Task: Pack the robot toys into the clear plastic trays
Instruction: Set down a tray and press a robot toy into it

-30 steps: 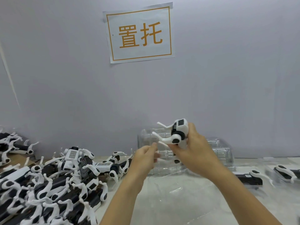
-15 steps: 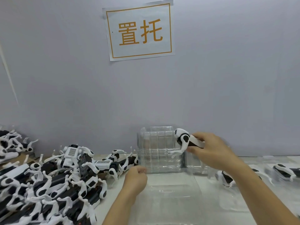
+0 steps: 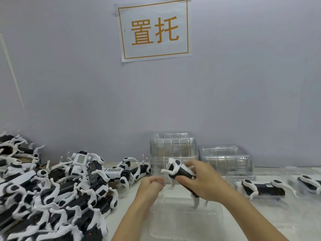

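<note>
My right hand (image 3: 199, 181) grips a black-and-white robot dog toy (image 3: 177, 169) by its body and holds it, legs down, above a clear plastic tray (image 3: 187, 221) that lies flat in front of me. My left hand (image 3: 151, 185) is at the tray's far left edge with its fingers curled; blur hides whether it holds the rim. A big heap of the same robot toys (image 3: 52, 193) covers the table's left side.
Two stacks of clear trays (image 3: 173, 150) (image 3: 225, 160) stand against the grey wall behind my hands. To the right, a packed robot toy (image 3: 264, 187) lies in a tray, and another (image 3: 311, 184) lies at the frame's edge. A paper sign (image 3: 153, 29) hangs on the wall.
My right hand has brought the robot toy down from chest height toward me, over the flat tray. My left hand dropped to the tray's left edge.
</note>
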Tool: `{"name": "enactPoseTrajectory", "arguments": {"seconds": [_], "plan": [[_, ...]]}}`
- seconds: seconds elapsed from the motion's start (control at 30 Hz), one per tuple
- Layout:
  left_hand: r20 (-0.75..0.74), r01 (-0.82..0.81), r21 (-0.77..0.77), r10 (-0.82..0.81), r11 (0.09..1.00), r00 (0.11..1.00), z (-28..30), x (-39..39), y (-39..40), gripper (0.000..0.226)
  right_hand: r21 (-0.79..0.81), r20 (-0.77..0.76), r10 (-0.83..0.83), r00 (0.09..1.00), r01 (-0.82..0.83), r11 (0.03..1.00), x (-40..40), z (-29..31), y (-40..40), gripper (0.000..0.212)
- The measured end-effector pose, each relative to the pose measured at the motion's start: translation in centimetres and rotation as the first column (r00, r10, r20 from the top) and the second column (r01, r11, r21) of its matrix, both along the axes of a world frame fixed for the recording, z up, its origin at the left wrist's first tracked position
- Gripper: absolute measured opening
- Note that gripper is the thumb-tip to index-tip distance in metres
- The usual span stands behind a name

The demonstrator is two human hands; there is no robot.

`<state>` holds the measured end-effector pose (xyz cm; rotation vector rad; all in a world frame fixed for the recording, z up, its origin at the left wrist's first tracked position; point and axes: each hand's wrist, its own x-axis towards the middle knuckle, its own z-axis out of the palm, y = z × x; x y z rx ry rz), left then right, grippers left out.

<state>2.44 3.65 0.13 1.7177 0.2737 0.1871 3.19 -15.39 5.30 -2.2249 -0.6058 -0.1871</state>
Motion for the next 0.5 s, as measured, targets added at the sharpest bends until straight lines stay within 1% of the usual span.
{"name": "enactPoseTrajectory", "arguments": {"seconds": [0.1,0.17,0.23,0.3,0.37,0.4,0.5], "plan": [[0.011,-0.003,0.001,0.003,1.000,1.000,0.0,0.0,0.0,0.034,-0.231,0.037,0.027,0.999,-0.018,0.973,0.1,-0.5,0.0,0.019],[0.024,0.023,0.020,-0.024,1.000,0.999,0.1,-0.1,-0.1,0.036,-0.312,0.030,0.049,0.998,-0.037,0.949,0.1,-0.6,0.3,0.021],[0.028,0.050,0.032,-0.051,0.998,0.998,0.1,-0.1,-0.1,0.040,-0.379,0.058,0.044,0.997,-0.019,0.925,0.1,-0.8,0.7,0.024],[0.030,0.060,0.030,-0.060,0.998,0.998,0.2,-0.1,-0.2,0.042,-0.398,0.100,0.027,0.995,0.016,0.917,0.0,-1.2,1.0,0.028],[0.030,0.053,0.014,-0.053,0.999,0.998,0.1,0.1,-0.2,0.045,-0.380,0.131,0.010,0.991,0.041,0.924,0.2,-1.6,1.2,0.028],[0.033,0.045,0.005,-0.045,0.999,0.998,0.0,0.2,-0.2,0.043,-0.364,0.138,0.005,0.990,0.046,0.930,0.3,-1.8,1.2,0.026],[0.056,0.009,-0.009,-0.009,1.000,0.998,-0.3,0.6,-0.2,0.025,-0.301,0.099,0.010,0.995,0.020,0.953,0.7,-2.5,1.1,0.014]]}}
